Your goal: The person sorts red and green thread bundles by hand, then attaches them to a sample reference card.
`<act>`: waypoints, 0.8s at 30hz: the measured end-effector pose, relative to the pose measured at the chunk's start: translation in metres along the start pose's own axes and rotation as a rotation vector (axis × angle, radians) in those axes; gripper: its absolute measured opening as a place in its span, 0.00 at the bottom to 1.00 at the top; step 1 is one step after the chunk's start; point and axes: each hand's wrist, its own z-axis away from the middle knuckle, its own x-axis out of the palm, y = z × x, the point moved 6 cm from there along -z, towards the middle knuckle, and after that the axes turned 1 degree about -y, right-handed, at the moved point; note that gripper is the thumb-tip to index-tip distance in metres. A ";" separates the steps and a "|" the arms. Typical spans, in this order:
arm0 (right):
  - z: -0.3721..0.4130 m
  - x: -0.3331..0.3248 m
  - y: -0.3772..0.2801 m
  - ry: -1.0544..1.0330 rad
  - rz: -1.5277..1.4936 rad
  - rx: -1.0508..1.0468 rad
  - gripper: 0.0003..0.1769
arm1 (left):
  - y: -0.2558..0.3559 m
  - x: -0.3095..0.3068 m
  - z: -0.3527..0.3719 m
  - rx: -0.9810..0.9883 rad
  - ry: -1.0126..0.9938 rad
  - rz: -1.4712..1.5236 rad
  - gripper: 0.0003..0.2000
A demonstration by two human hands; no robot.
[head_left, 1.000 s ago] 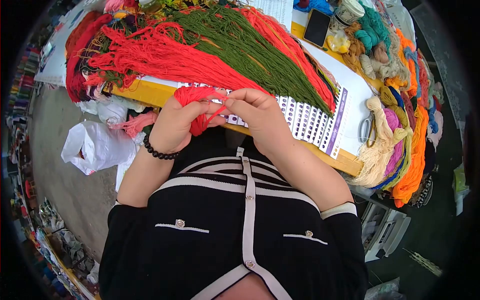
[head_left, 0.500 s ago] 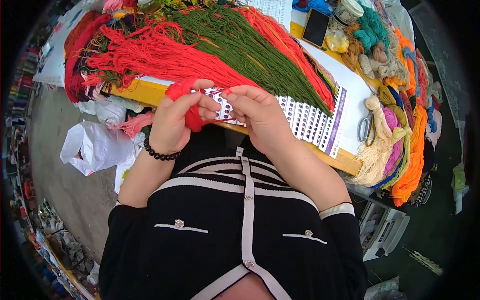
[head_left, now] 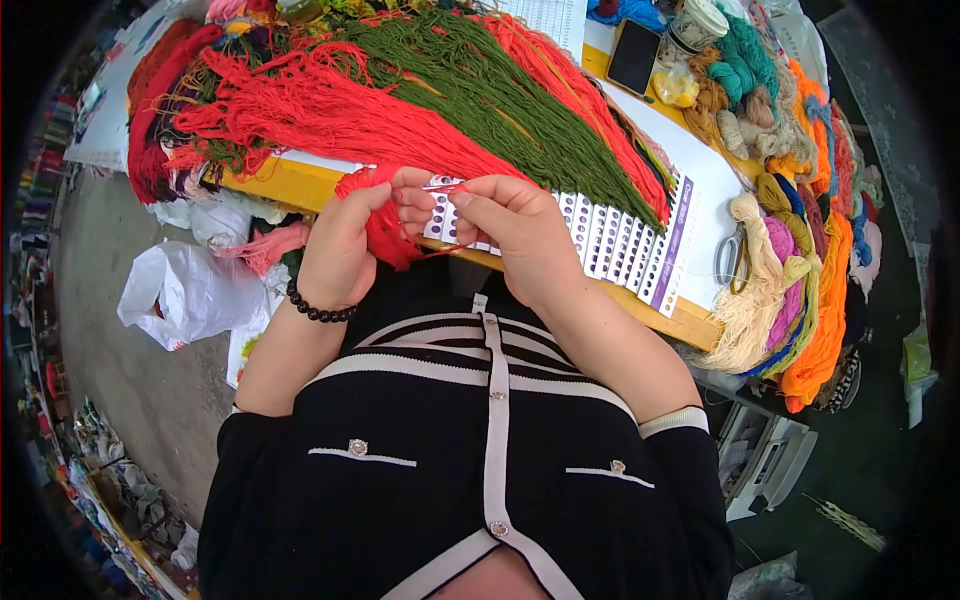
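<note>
My left hand (head_left: 345,235), with a dark bead bracelet at the wrist, is closed on a bundle of red yarn (head_left: 392,240) that hangs over the table's front edge. A few red strands run across to my right hand (head_left: 510,220), whose thumb and forefinger pinch them. Beneath and behind the hands lies a white card with rows of punched holes (head_left: 610,240) and a purple strip. Long red yarn (head_left: 300,105) and dark green yarn (head_left: 500,100) are spread over the table beyond my hands.
On the right of the table are scissors (head_left: 738,258), cream yarn (head_left: 752,305) and orange yarn (head_left: 822,320). A phone (head_left: 633,56) and a tub (head_left: 697,25) lie at the back. A white plastic bag (head_left: 190,290) stands on the floor at left.
My hands have shifted slightly; the left fingers have opened a little and turned around the strands. The red bundle hangs a bit lower. Everything else looks the same.
</note>
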 end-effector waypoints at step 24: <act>-0.002 0.022 0.003 -0.092 -0.081 0.083 0.05 | -0.007 0.009 0.007 -0.088 -0.123 -0.307 0.22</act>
